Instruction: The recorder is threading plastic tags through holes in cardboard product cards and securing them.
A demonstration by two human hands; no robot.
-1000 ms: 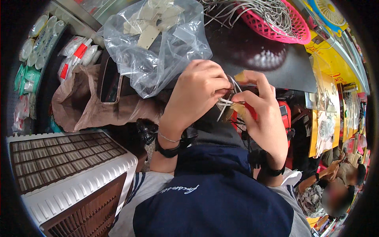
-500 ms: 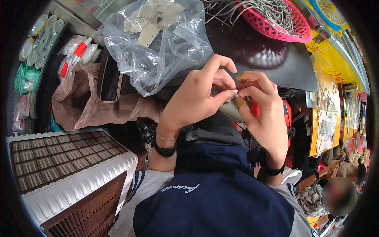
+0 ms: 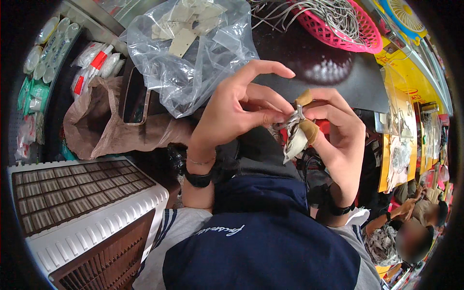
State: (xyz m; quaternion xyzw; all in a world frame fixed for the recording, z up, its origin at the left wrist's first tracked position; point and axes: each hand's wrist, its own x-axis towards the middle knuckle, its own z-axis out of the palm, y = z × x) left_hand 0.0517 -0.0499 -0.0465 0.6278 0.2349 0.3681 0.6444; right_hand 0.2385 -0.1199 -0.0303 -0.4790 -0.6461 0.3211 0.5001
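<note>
Between my hands hangs a small bundle of silvery-grey cord (image 3: 293, 119) with an off-white tag-like piece (image 3: 296, 143) dangling below it. My left hand (image 3: 232, 104) pinches the cord's left side between thumb and bent fingers, its index finger stretched out above. My right hand (image 3: 336, 128) grips the top of the bundle between thumb and index finger, both wrapped in tan coverings. The fingers partly hide how cord and tag join. Beyond my left hand lies a clear plastic bag (image 3: 212, 63) with pale flat cards (image 3: 182, 42) in it.
A pink basket (image 3: 369, 44) of grey cords (image 3: 333, 21) stands at the far right of the black table (image 3: 270, 46). A phone (image 3: 135, 99) rests on a brown bag (image 3: 84, 125) at left. Nearer is a white slatted appliance (image 3: 96, 193). People sit at the lower right.
The right hand has turned and shifted slightly right, bringing the cord bundle and pale tag into fuller view. My left index finger has straightened out.
</note>
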